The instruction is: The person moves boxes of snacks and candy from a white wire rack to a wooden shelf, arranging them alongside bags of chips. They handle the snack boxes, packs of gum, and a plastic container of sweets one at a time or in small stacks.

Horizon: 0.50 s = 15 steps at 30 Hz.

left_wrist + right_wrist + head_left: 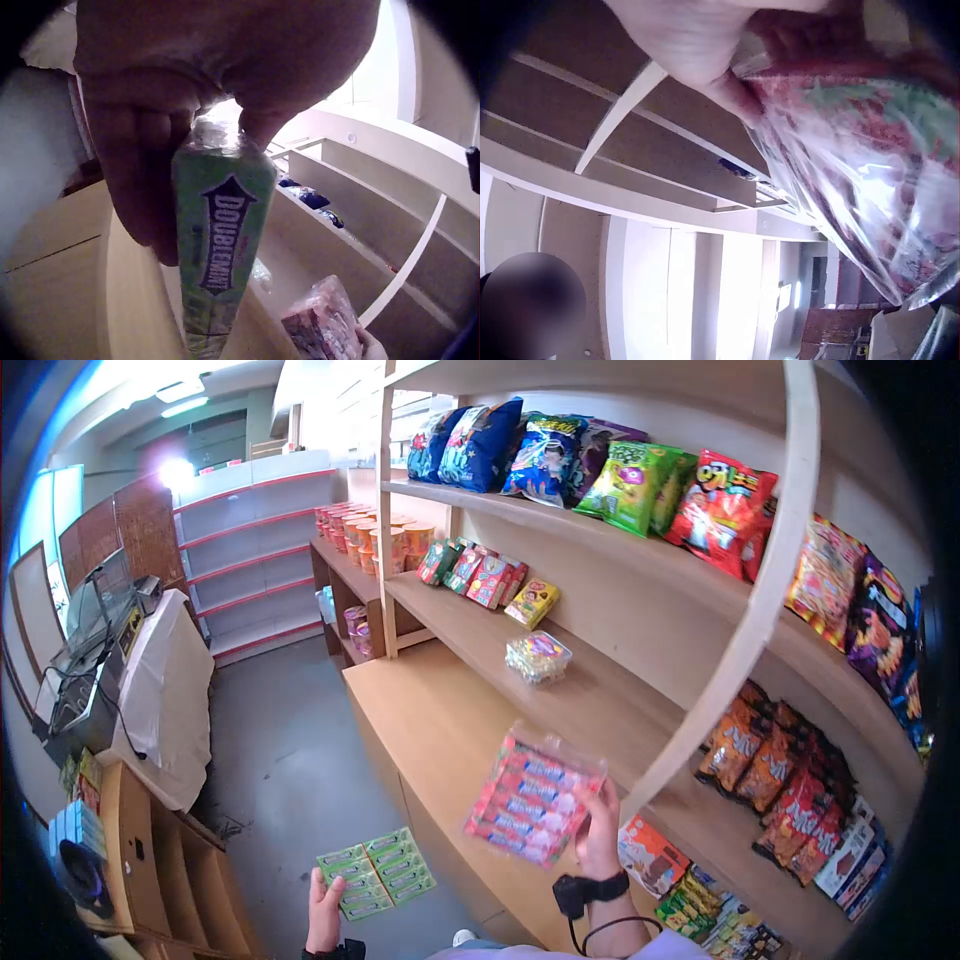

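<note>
My left hand pinches the edge of a flat green pack of Doublemint gum, low in the head view over the floor. In the left wrist view, the lettered end of that gum pack points away from the palm, its clear wrap gathered at the fingers. Farther right, my right hand grips the side of a pink pack of stick-shaped sweets or gum in clear plastic, above the counter. Loose shiny wrap of the pink pack fills the right side of the right wrist view.
A clear tub of wrapped sweets and small boxes stand on the middle shelf. Snack bags line the shelf above. A pale upright post rises close to my right hand. A wooden counter runs along the shelving.
</note>
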Each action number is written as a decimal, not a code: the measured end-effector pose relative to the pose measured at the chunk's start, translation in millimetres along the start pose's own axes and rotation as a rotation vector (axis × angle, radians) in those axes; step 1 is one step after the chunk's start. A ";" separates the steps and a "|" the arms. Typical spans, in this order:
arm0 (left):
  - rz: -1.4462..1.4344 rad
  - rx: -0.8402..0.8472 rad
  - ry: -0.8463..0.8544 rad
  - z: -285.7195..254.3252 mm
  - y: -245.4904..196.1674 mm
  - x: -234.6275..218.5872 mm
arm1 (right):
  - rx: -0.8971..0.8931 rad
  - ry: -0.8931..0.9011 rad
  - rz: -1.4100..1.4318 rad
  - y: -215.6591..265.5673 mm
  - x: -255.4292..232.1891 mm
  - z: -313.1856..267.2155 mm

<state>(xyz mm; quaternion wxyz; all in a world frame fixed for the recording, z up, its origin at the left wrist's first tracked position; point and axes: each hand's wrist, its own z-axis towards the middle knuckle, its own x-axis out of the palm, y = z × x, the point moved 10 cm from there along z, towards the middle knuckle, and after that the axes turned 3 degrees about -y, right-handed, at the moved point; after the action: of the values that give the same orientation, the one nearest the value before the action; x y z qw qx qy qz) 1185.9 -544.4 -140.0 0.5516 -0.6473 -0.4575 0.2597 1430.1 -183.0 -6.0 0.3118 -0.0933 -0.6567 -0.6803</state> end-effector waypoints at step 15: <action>0.247 0.057 0.102 313.4 -112.6 43.5 | -0.546 -0.157 0.118 93.5 25.5 357.2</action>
<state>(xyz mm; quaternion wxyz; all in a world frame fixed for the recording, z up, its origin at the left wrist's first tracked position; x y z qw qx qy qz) 907.4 -359.9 -105.9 0.5561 -0.6952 -0.3383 0.3051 1360.1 154.5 128.6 0.2624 -0.2644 -0.4647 -0.8033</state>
